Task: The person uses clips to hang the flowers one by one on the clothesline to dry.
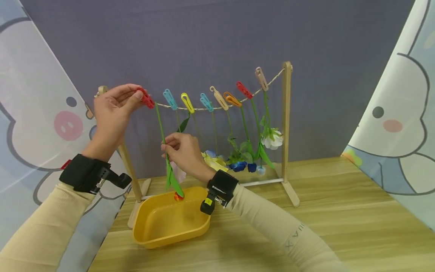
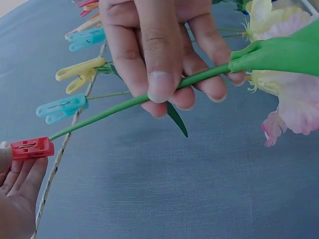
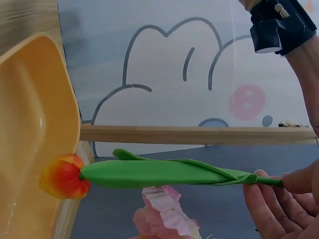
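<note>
My left hand (image 1: 113, 111) pinches a red clothespin (image 1: 145, 98) near the left part of the white rope (image 1: 202, 109). The clothespin's tip meets the upper end of a tulip's green stem (image 2: 109, 108); I cannot tell whether it also clamps the rope. Lower down, my right hand (image 1: 185, 151) pinches the same stem between thumb and fingers. The artificial tulip hangs upside down. Its green leaves (image 3: 154, 173) and orange-red bloom (image 3: 65, 177) show in the right wrist view, the bloom by the rim of a yellow basin (image 1: 171, 241).
Along the rope, several clothespins, such as a blue one (image 1: 170, 99) and a yellow one (image 1: 187, 102), hold flowers head down, including a white flower (image 1: 272, 139) and a pink flower (image 3: 164, 211). The rope's wooden stand (image 1: 286, 124) rests on a wood-grain table (image 1: 326, 211).
</note>
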The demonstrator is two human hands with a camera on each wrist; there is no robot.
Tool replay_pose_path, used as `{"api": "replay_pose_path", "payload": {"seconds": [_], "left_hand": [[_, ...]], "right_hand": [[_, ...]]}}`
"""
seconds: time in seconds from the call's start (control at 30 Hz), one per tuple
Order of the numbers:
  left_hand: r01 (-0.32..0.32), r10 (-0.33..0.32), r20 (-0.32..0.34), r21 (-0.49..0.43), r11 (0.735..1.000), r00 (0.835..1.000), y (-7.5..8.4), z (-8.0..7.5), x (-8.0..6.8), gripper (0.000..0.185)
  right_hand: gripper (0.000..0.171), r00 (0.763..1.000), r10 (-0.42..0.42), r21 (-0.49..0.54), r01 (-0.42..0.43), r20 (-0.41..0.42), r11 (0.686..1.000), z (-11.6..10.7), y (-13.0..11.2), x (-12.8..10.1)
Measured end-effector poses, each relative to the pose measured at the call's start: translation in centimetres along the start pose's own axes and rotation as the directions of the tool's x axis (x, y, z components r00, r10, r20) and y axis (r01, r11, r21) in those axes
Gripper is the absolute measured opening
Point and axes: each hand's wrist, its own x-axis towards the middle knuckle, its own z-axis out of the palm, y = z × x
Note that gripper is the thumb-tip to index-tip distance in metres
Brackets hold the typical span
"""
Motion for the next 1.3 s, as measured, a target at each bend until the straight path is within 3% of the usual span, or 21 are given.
{"api": "replay_pose_path", "payload": {"seconds": [0.5, 0.77, 0.9, 1.03, 1.17, 1.3], "left_hand": [[0.025, -0.025, -0.013, 0.028, 0.999, 1.000, -0.7, 0.6, 1.8, 0.024], [0.082, -0.085, 0.012, 0.148, 0.986, 0.996, -0.3, 0.8, 2.1, 0.024], [0.112, -0.122, 0.018, 0.279, 0.954, 0.992, 0.1, 1.0, 2.3, 0.024], [0.111, -0.134, 0.024, 0.428, 0.897, 0.991, 0.5, 1.4, 2.4, 0.024], [0.115, -0.147, 0.021, 0.512, 0.851, 0.989, 0.7, 1.9, 2.4, 0.026], [0.132, -0.166, 0.013, 0.548, 0.826, 0.986, 0.9, 2.1, 2.4, 0.026]], "right_hand": [[0.008, 1.000, 0.018, -0.014, -0.018, -0.019, 1.000, 0.2, 0.8, 0.9], [0.008, 0.999, 0.026, -0.036, -0.027, -0.032, 0.999, -0.1, 1.3, 1.0], [0.008, 0.999, 0.033, -0.051, -0.035, -0.035, 0.998, 0.0, 1.4, 0.9], [0.009, 0.998, 0.049, -0.044, -0.050, -0.037, 0.998, 0.1, 1.5, 0.8], [0.009, 0.997, 0.055, -0.057, -0.058, -0.051, 0.997, 0.1, 1.6, 0.7], [0.010, 0.997, 0.056, -0.068, -0.060, -0.056, 0.996, 0.1, 1.7, 0.7]]}}
